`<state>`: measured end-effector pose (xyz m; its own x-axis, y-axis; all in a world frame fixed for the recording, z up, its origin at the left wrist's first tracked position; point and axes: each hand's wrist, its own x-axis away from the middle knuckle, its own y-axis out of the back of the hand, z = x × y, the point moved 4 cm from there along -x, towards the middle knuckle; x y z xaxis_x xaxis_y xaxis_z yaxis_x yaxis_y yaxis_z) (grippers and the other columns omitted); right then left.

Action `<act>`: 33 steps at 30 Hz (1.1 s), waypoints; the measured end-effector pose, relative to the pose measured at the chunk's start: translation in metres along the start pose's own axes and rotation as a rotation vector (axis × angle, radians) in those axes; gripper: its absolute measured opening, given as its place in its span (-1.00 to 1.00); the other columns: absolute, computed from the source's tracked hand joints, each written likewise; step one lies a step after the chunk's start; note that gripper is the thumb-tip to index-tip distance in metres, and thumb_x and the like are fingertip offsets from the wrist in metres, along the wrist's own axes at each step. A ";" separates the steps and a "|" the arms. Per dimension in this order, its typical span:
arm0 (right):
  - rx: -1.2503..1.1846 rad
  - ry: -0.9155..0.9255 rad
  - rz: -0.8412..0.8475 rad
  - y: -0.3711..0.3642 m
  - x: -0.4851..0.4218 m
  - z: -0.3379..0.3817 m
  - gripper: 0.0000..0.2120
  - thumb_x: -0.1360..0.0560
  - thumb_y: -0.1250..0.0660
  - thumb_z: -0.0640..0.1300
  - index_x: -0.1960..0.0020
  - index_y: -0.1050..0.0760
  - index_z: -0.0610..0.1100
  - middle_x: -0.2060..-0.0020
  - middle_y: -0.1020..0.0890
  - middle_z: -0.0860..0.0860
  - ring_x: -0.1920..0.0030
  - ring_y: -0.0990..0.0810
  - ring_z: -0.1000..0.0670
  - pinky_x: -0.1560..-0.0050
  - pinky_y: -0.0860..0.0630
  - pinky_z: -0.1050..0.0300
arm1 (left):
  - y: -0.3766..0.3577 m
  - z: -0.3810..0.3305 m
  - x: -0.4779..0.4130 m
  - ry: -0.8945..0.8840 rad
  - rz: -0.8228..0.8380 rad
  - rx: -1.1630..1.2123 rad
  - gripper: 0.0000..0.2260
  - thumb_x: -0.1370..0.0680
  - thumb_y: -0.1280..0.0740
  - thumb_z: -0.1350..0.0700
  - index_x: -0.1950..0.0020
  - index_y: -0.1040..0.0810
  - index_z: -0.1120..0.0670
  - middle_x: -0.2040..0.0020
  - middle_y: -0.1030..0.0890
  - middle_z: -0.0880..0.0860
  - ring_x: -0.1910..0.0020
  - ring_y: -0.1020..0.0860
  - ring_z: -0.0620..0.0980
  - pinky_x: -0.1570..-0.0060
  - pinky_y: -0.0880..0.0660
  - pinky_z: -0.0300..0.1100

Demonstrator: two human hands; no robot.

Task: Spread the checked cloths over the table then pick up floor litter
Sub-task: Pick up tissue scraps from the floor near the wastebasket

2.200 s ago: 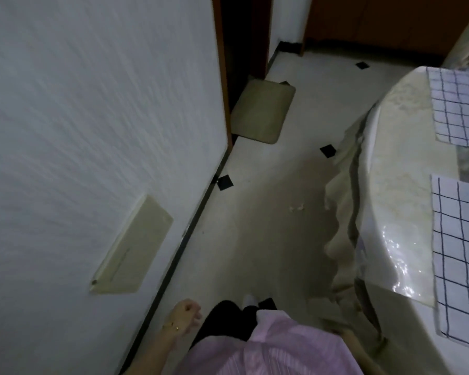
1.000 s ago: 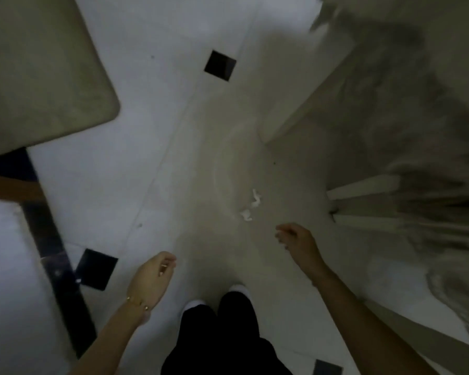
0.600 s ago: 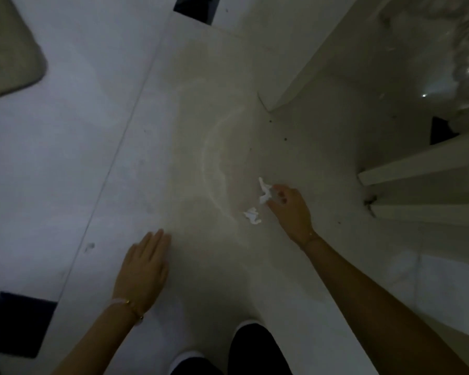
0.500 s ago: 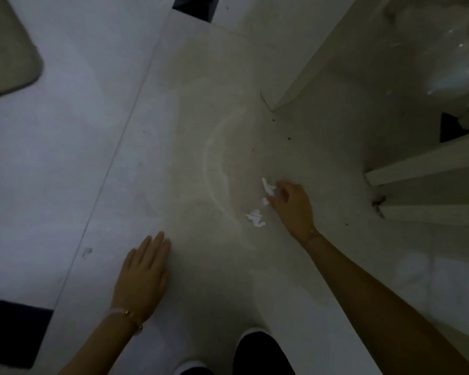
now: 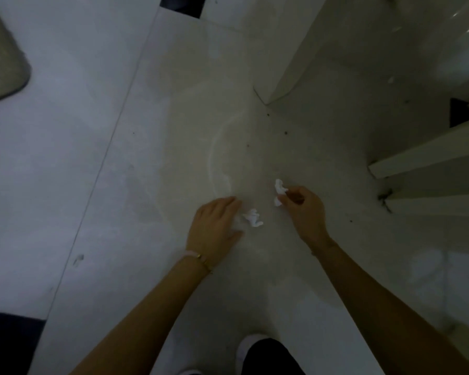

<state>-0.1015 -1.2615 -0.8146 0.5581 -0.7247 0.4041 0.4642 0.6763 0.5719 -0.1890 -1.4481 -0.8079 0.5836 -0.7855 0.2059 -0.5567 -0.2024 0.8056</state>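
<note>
Two small crumpled white paper scraps show on the pale tiled floor. My right hand (image 5: 302,209) pinches the upper scrap (image 5: 279,188) between thumb and fingertips, just above the floor. The second scrap (image 5: 253,217) lies on the tile between my hands. My left hand (image 5: 214,226) is low over the floor with fingers extended, its fingertips right beside that second scrap. The checked cloths and the tabletop are out of view.
A white table leg (image 5: 284,63) stands on the floor above my hands, and pale crossbars (image 5: 428,155) run at the right. A beige mat (image 5: 0,71) lies at the top left. Black inset tiles (image 5: 8,339) mark tile corners. My foot (image 5: 263,353) is at the bottom.
My left hand has moved right from the bare tile to the lower scrap. My right hand has closed on the upper scrap.
</note>
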 end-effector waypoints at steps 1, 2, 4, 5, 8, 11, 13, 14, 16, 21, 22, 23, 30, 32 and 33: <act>0.005 -0.005 -0.005 0.004 0.001 -0.003 -0.89 -0.46 -0.40 -0.07 0.09 -0.60 -0.11 0.15 -0.66 0.02 0.13 -0.61 0.07 0.09 -0.50 0.22 | -0.008 -0.007 -0.010 -0.006 0.025 0.009 -0.47 -0.41 -0.43 0.00 -0.34 -0.46 0.12 -0.32 -0.50 0.14 -0.26 -0.48 0.16 -0.25 -0.36 0.02; 0.008 -0.010 -0.011 0.008 0.002 -0.007 -0.90 -0.45 -0.40 -0.06 0.10 -0.59 -0.08 0.18 -0.66 0.05 0.15 -0.61 0.10 0.13 -0.50 0.28 | -0.016 -0.012 -0.018 -0.010 0.051 -0.021 -0.45 -0.42 -0.41 -0.04 -0.38 -0.42 0.05 -0.36 -0.46 0.10 -0.29 -0.44 0.12 -0.25 -0.32 -0.01; -0.001 -0.031 -0.015 0.016 0.004 -0.013 -0.90 -0.44 -0.42 -0.01 0.16 -0.58 -0.03 0.22 -0.66 0.12 0.17 -0.61 0.16 0.20 -0.49 0.41 | -0.029 -0.021 -0.027 -0.062 0.104 -0.109 -0.50 -0.42 -0.40 -0.01 -0.34 -0.44 0.00 -0.34 -0.46 0.09 -0.25 -0.44 0.13 -0.19 -0.34 -0.03; -0.011 -0.041 -0.011 0.020 0.006 -0.015 -0.86 -0.44 -0.42 0.03 0.19 -0.59 -0.04 0.24 -0.67 0.14 0.18 -0.62 0.19 0.24 -0.47 0.47 | -0.032 -0.025 -0.029 -0.095 0.104 -0.114 -0.59 -0.41 -0.41 0.06 -0.25 -0.53 0.05 -0.25 -0.52 0.14 -0.17 -0.50 0.17 -0.11 -0.40 -0.02; -0.055 -0.089 -0.011 0.038 0.020 -0.014 -0.80 -0.44 -0.43 0.05 0.24 -0.60 -0.08 0.28 -0.67 0.13 0.23 -0.63 0.15 0.27 -0.48 0.49 | -0.031 -0.025 -0.022 -0.029 0.177 -0.093 -0.78 -0.54 -0.25 0.17 -0.15 -0.55 0.18 -0.17 -0.51 0.20 -0.12 -0.49 0.16 -0.04 -0.40 -0.06; -0.128 -0.169 0.011 0.062 0.051 0.002 -0.83 -0.45 -0.43 -0.03 0.22 -0.59 -0.13 0.29 -0.66 0.02 0.24 -0.61 0.01 0.15 -0.55 0.22 | 0.008 -0.016 0.013 0.169 0.140 0.042 -0.82 -0.56 -0.25 0.18 -0.10 -0.55 0.22 -0.12 -0.51 0.21 -0.10 -0.48 0.17 -0.06 -0.38 -0.10; -0.168 -0.212 0.034 0.081 0.081 0.024 -0.82 -0.45 -0.43 -0.02 0.21 -0.58 -0.13 0.31 -0.64 0.04 0.25 -0.60 0.03 0.17 -0.52 0.25 | 0.062 -0.022 0.047 0.323 0.009 0.218 -0.87 -0.52 -0.33 0.20 -0.01 -0.60 0.23 -0.01 -0.56 0.20 0.03 -0.53 0.14 0.04 -0.40 -0.20; -0.189 -0.225 0.046 0.090 0.099 0.039 -0.80 -0.45 -0.43 0.00 0.20 -0.59 -0.14 0.32 -0.64 0.07 0.27 -0.60 0.08 0.18 -0.52 0.27 | 0.092 -0.029 0.066 0.389 -0.048 0.291 -0.88 -0.51 -0.36 0.21 0.02 -0.61 0.22 0.03 -0.56 0.17 0.10 -0.53 0.08 0.12 -0.38 -0.32; -0.221 -0.237 0.064 0.115 0.136 0.077 -0.81 -0.44 -0.43 0.02 0.21 -0.59 -0.10 0.37 -0.64 0.13 0.33 -0.60 0.18 0.20 -0.52 0.26 | 0.154 -0.050 0.102 0.524 -0.149 0.460 -0.94 -0.48 -0.39 0.22 0.07 -0.61 0.17 0.08 -0.56 0.08 0.17 -0.51 -0.06 0.23 -0.34 -0.53; -0.247 -0.253 0.122 0.201 0.241 0.201 -0.82 -0.46 -0.42 -0.05 0.12 -0.57 -0.17 0.26 -0.62 0.01 0.22 -0.58 0.02 0.17 -0.47 0.21 | 0.317 -0.138 0.192 0.726 -0.332 0.773 -0.94 -0.47 -0.41 0.20 0.17 -0.58 0.07 0.21 -0.60 0.00 0.31 -0.53 -0.31 0.31 -0.40 -0.57; -0.251 -0.245 0.137 0.223 0.264 0.229 -0.81 -0.46 -0.42 -0.04 0.12 -0.57 -0.17 0.25 -0.62 0.01 0.20 -0.58 0.02 0.15 -0.47 0.23 | 0.350 -0.160 0.207 0.731 -0.339 0.786 -0.94 -0.47 -0.41 0.20 0.18 -0.58 0.07 0.24 -0.60 -0.01 0.31 -0.53 -0.27 0.31 -0.41 -0.54; -0.251 -0.241 0.158 0.246 0.288 0.258 -0.81 -0.47 -0.41 -0.03 0.14 -0.57 -0.16 0.23 -0.63 0.03 0.17 -0.60 0.02 0.13 -0.48 0.24 | 0.383 -0.182 0.221 0.732 -0.340 0.791 -0.94 -0.47 -0.41 0.20 0.19 -0.58 0.07 0.27 -0.60 -0.02 0.31 -0.53 -0.24 0.29 -0.44 -0.50; -0.375 -0.113 0.110 0.380 0.427 0.411 -0.81 -0.43 -0.43 -0.04 0.33 -0.59 -0.06 0.44 -0.65 0.10 0.41 -0.51 0.18 0.21 -0.43 0.16 | 0.560 -0.319 0.280 0.532 -0.294 0.810 -0.90 -0.50 -0.38 0.15 0.20 -0.57 -0.01 0.28 -0.61 -0.05 0.36 -0.57 -0.29 0.19 -0.53 -0.28; -0.407 -0.089 0.062 0.409 0.459 0.426 -0.84 -0.41 -0.44 -0.03 0.30 -0.60 -0.06 0.43 -0.66 0.10 0.39 -0.51 0.18 0.20 -0.43 0.14 | 0.584 -0.347 0.290 0.471 -0.283 0.828 -0.91 -0.51 -0.37 0.16 0.18 -0.57 -0.01 0.29 -0.60 -0.05 0.33 -0.56 -0.17 0.21 -0.52 -0.30; -0.416 -0.071 0.021 0.424 0.474 0.428 -0.85 -0.41 -0.44 -0.02 0.28 -0.61 -0.06 0.39 -0.68 0.08 0.36 -0.53 0.18 0.17 -0.45 0.12 | 0.592 -0.361 0.294 0.437 -0.274 0.847 -0.92 -0.51 -0.37 0.17 0.17 -0.57 0.01 0.30 -0.59 -0.03 0.32 -0.54 -0.13 0.21 -0.52 -0.29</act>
<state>0.0653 -1.3748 -0.0746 0.5286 -0.7077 0.4688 0.6996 0.6760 0.2316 -0.1341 -1.5882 -0.0699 0.8269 -0.3988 0.3965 -0.5094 -0.8299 0.2276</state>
